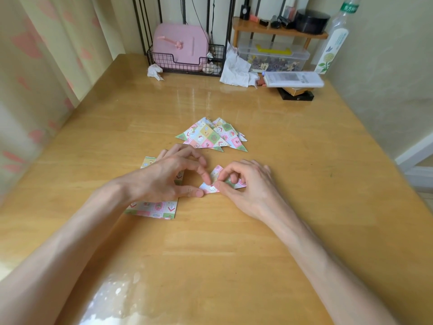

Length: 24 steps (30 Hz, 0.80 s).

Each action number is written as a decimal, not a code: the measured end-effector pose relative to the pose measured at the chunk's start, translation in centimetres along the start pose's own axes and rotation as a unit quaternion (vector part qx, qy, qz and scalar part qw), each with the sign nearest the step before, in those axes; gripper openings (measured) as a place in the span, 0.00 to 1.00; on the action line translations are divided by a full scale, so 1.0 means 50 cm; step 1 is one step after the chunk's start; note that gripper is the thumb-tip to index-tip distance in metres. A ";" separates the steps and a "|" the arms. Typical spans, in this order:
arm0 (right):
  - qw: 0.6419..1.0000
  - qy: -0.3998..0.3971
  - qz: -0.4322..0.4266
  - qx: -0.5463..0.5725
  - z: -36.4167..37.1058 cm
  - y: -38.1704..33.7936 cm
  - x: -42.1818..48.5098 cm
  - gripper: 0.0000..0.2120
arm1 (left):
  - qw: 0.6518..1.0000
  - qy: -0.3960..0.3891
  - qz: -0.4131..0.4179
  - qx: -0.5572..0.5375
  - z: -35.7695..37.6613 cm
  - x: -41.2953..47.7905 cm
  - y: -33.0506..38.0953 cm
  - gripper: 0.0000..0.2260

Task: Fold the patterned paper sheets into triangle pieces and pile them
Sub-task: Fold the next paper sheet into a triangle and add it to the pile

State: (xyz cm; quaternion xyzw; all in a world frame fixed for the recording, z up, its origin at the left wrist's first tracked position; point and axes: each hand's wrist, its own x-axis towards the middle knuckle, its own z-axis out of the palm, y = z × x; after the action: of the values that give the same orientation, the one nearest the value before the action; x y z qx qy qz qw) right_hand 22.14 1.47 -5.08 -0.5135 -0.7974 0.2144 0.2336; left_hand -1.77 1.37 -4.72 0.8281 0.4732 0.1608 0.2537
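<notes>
Piece: one small folded patterned paper piece point(212, 186) on the glossy wooden table point(234, 254).
Left hand point(168, 177): thumb and forefinger pinch its left corner.
Right hand point(248, 186): pinches its middle.
Pile: at least four patterned paper triangles point(206, 137), just beyond.
Sheets: one stack of flat patterned sheets point(157, 208), under the left wrist.

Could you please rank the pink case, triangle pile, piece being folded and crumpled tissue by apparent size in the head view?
1. pink case and triangle pile: look alike; the case sits farther, so unranked.
2. piece being folded, partly hidden.
3. crumpled tissue.
</notes>
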 end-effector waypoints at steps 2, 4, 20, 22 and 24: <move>1.000 0.003 0.000 -0.023 0.000 -0.002 0.001 0.10 | 1.000 0.001 0.001 0.002 -0.002 -0.001 0.003 0.13; 0.999 0.008 -0.003 -0.032 -0.001 -0.006 0.001 0.11 | 1.000 0.001 0.000 0.001 -0.004 -0.002 0.006 0.12; 1.000 -0.008 0.001 0.009 0.017 -0.019 -0.001 0.10 | 1.000 -0.006 -0.013 0.011 -0.022 -0.018 0.020 0.14; 1.000 -0.013 0.009 0.007 0.015 -0.019 0.000 0.11 | 1.000 -0.003 -0.015 0.008 -0.022 -0.017 0.023 0.16; 0.999 -0.011 0.030 0.007 0.016 -0.023 0.001 0.15 | 1.000 -0.002 -0.018 -0.003 -0.022 -0.016 0.025 0.20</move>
State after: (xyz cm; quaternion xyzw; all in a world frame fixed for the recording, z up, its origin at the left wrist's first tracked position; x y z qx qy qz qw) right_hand 20.81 0.99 -5.03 -0.5334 -0.7823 0.2329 0.2220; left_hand -1.82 0.44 -3.12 0.8191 0.4870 0.1557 0.2602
